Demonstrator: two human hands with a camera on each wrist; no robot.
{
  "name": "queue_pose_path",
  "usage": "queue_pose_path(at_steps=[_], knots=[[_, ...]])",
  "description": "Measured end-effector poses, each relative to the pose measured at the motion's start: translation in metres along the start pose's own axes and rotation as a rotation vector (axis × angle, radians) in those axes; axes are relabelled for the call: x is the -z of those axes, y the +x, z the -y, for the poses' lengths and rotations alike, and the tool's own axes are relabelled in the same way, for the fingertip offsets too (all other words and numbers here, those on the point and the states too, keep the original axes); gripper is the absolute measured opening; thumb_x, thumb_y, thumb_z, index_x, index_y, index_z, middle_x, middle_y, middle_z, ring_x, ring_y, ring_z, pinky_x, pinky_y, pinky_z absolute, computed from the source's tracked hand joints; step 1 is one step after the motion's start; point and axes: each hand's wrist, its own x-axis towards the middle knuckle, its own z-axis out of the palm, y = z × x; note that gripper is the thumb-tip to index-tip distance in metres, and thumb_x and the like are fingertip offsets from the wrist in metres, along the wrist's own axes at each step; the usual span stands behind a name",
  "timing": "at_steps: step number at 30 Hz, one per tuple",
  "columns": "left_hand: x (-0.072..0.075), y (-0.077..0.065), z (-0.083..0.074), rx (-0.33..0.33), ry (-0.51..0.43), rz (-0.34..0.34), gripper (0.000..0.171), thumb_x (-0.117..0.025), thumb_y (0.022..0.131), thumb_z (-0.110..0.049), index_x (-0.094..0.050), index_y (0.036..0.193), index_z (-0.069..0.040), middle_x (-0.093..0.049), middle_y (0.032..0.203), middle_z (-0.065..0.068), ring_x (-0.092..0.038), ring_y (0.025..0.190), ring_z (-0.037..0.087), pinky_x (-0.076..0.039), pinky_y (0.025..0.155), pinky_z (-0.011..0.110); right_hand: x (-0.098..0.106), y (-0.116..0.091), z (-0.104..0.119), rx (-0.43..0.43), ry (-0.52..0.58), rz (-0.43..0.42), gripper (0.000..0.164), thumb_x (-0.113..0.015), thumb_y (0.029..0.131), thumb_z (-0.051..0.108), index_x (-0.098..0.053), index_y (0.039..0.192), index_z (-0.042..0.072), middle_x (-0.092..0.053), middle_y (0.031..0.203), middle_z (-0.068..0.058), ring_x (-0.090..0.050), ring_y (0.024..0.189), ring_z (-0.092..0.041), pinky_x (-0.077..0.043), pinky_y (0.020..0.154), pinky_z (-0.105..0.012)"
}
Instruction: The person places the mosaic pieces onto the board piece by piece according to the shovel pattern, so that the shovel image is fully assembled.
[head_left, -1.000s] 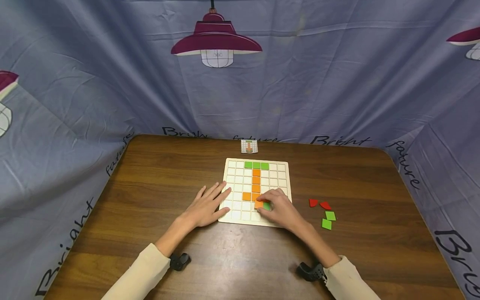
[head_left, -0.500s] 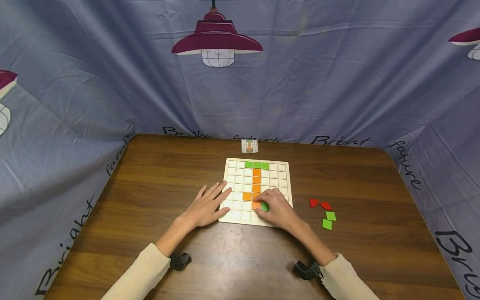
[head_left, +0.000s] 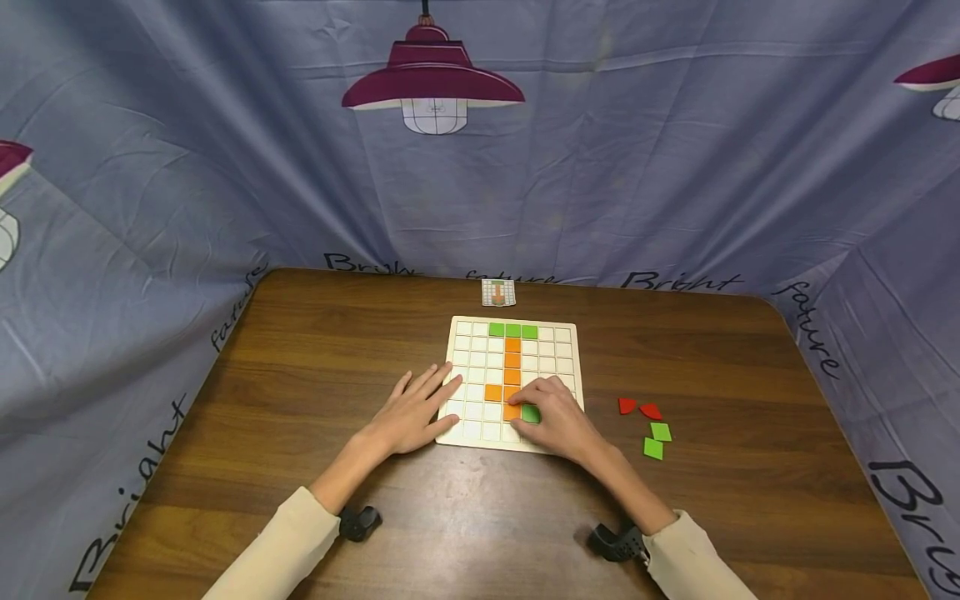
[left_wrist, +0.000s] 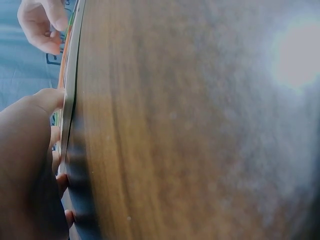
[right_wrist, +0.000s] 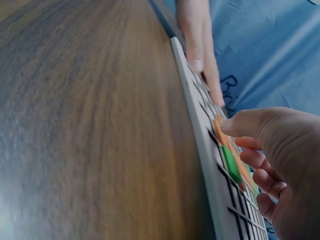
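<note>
A pale square grid board (head_left: 555, 352) lies on the wooden table. My left hand (head_left: 411, 422) rests flat with fingers spread over its left edge. With thumb and fingertips, my right hand (head_left: 558, 423) pinches an orange square tile (head_left: 512, 412) at a low cell of the middle column. A green tile (head_left: 530, 414) sits just right of it, partly under the hand. Further orange tiles (head_left: 512, 360) run up that column to a row of green tiles (head_left: 513, 331) near the top. One orange tile (head_left: 492, 392) lies left of the column.
Right of the board lie red quarter-round pieces (head_left: 650, 412) and loose green tiles (head_left: 653, 448). A small card (head_left: 498, 293) with a printed grid pattern lies behind the board. A blue curtain (head_left: 630, 183) hangs around the table (head_left: 360, 333).
My right hand has shifted slightly left, bringing the orange tile from a tilted position down into line with the column. My left hand has stayed still.
</note>
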Motion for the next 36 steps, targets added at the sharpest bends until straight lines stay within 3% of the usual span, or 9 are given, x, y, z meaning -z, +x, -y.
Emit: queue_pose_path(at_steps=[6,11,22,36], knots=[[0.002,0.000,-0.001,0.004,0.006,0.020,0.065,-0.043,0.105,-0.049,-0.025,0.160,-0.019,-0.014,0.166,0.007,-0.013,0.151,0.028,-0.008,0.117,0.059,0.018,-0.013,-0.009,-0.042,0.074,-0.029,0.020,-0.085,0.079,0.012,-0.077,0.097,0.011,-0.067,0.098,0.000,-0.050,0.093,-0.020,-0.042,0.082,-0.041],[0.002,0.000,0.000,0.011,0.000,0.026,0.065,-0.043,0.105,-0.049,-0.025,0.160,-0.019,-0.014,0.166,0.007,-0.012,0.151,0.028,-0.007,0.117,0.059,0.037,-0.029,-0.021,-0.123,0.061,-0.064,0.024,-0.086,0.079,0.012,-0.076,0.101,0.010,-0.067,0.101,-0.001,-0.052,0.096,-0.023,-0.045,0.082,-0.044],[0.002,0.000,0.001,0.012,-0.009,0.030,0.065,-0.043,0.106,-0.048,-0.025,0.161,-0.019,-0.013,0.166,0.006,-0.012,0.151,0.027,-0.007,0.117,0.059,0.069,-0.065,-0.046,-0.191,0.053,-0.178,0.028,-0.084,0.082,0.010,-0.075,0.108,0.010,-0.069,0.105,0.000,-0.059,0.094,-0.021,-0.049,0.077,-0.044],[0.003,0.001,-0.001,-0.007,0.006,0.025,0.066,-0.044,0.105,-0.047,-0.026,0.160,-0.016,-0.015,0.166,0.009,-0.014,0.151,0.029,-0.009,0.116,0.060,0.086,-0.127,-0.072,-0.278,0.018,-0.206,0.029,-0.085,0.081,0.009,-0.074,0.108,0.008,-0.067,0.105,-0.003,-0.061,0.085,-0.019,-0.048,0.070,-0.021]])
